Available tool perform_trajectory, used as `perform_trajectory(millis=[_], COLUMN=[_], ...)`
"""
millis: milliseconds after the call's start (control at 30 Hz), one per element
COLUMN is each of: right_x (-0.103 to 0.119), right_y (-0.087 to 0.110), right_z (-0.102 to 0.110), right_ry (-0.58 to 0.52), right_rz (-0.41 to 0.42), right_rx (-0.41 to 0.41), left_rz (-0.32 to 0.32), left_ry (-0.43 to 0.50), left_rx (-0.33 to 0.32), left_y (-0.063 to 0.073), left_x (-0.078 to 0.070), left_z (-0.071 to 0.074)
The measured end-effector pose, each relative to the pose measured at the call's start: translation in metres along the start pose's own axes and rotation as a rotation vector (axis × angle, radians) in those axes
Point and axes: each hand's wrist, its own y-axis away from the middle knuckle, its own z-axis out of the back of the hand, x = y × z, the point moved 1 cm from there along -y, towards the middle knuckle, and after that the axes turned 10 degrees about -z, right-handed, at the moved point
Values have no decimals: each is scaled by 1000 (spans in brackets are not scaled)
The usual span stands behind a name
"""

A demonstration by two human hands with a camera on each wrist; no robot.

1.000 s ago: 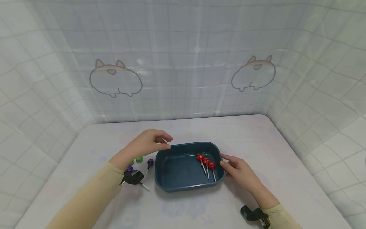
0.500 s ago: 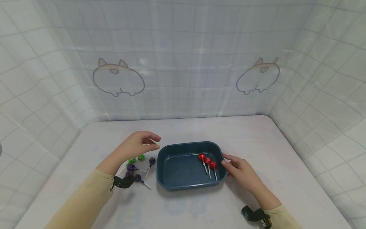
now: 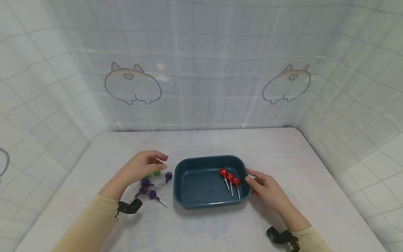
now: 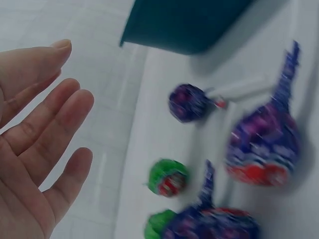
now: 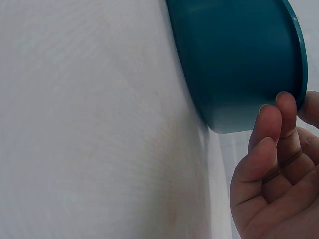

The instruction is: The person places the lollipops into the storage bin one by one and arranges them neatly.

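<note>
Left hand [image 3: 141, 167] empty, fingers loose, partly hiding green lollipops [image 3: 157, 173]. Right hand [image 3: 267, 188] pinches tray [image 3: 198, 187] at rim. Left wrist view: purple lollipops [image 4: 187, 103] blurred, lowest cut off.

In the head view, the table [image 3: 204, 231] spans the bottom of the frame, the backdrop [image 3: 207, 87] behind it. On the table, just right of lower centre, sits the tray [image 3: 198, 189]; three lollipops [image 3: 230, 177] lie side by side in its right end. The right hand [image 3: 267, 189] holds its right edge. At lower left, loose lollipops [image 3: 152, 195] lie beside the tray, with the left hand [image 3: 141, 167] at their upper edge, apart from the tray.
</note>
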Motion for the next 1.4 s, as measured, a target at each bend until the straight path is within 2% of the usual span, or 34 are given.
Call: perform_trajectory(millis=[367, 600, 1067, 1200, 1333, 1400], right_x=[-2, -3, -2, -1, -1, -2], right_y=[4, 7, 13, 13, 13, 13], right_z=[6, 8, 10, 10, 10, 10], right_ry=[-18, -33, -35, -38, -36, -32], right_rz=[-4, -13, -13, -6, -8, -14], right_rx=[-11, -5, -5, -5, -5, -6], left_rz=[-39, -6, -8, -66, -144, -162], left_ry=[16, -6, -118, -187, -300, -342], left_rx=[-15, 0, 39, 66, 97, 105], left_y=[5, 1, 1, -2, -4, -5], left_x=[25, 30, 32, 32, 33, 33], left_z=[-18, -31, -44, -48, -49, -50])
